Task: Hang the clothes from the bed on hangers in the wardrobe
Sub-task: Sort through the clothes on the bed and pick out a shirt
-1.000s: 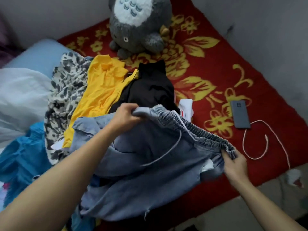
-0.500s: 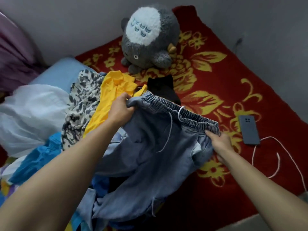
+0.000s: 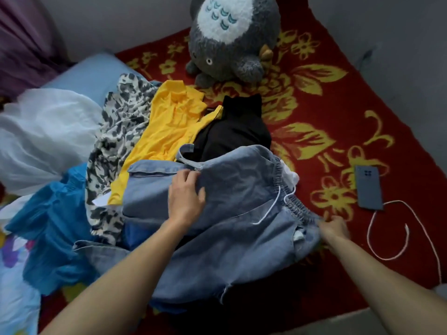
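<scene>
Light blue denim trousers (image 3: 237,213) with an elastic waistband and a white drawstring lie on top of the clothes pile on the bed. My left hand (image 3: 186,194) lies on the denim, its fingers curled into a fold near the upper edge. Blurred by motion, my right hand (image 3: 335,228) holds the right end of the waistband. Under and behind the trousers lie a yellow shirt (image 3: 169,126), a black garment (image 3: 234,131), a black-and-white patterned garment (image 3: 116,136) and a blue garment (image 3: 53,226). No hanger or wardrobe is in view.
A red blanket with yellow flowers (image 3: 338,105) covers the bed. A grey plush toy (image 3: 232,37) sits at the back by the wall. A phone (image 3: 368,187) with a white cable (image 3: 396,228) lies at the right. A white sheer cloth (image 3: 41,136) is at the left.
The trousers, held up and stretched by the waistband before, have come down onto the pile. My left hand moved from the waistband end to the denim's middle; my right hand moved down and right.
</scene>
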### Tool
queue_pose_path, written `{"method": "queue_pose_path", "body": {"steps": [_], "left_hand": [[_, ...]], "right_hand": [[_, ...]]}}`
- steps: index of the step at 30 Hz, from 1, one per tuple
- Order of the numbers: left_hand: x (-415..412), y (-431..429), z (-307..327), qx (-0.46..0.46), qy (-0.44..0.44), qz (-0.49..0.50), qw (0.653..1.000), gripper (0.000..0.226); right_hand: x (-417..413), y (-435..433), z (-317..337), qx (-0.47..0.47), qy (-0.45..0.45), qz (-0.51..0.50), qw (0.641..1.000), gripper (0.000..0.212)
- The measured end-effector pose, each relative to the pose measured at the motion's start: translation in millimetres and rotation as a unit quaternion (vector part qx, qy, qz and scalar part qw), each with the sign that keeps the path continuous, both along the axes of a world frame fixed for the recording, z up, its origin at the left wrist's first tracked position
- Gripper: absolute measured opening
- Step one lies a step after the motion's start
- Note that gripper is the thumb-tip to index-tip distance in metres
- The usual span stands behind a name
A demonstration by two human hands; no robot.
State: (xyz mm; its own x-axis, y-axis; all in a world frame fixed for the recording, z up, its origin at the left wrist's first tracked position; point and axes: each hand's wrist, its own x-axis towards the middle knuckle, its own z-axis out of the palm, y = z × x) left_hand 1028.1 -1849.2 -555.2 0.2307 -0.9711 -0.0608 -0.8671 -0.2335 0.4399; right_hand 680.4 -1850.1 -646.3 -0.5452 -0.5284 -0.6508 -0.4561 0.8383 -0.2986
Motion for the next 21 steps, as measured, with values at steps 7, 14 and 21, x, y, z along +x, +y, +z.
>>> {"method": "queue_pose_path", "body": {"steps": [7,14,21], "left_hand": [[121.0,-5.9,10.7,0.146,-0.088,0.082,0.982,0.068],[99.9,28.2,11.2,0.163,0.045,0.016,0.986,0.015],[111.6,-44.3,6.1,0.014,0.05,0.15,0.987,0.029]], "right_hand": [[122.8,-67.0,59.9,-0.25,0.016,0.408,0.878,0.05],[235.3,-60.4,67.3,-0.181,0.004,0.653,0.736,0.053],[150.2,44.2,27.3,-0.32,-0.016,0.654,0.685,0.033]]}}
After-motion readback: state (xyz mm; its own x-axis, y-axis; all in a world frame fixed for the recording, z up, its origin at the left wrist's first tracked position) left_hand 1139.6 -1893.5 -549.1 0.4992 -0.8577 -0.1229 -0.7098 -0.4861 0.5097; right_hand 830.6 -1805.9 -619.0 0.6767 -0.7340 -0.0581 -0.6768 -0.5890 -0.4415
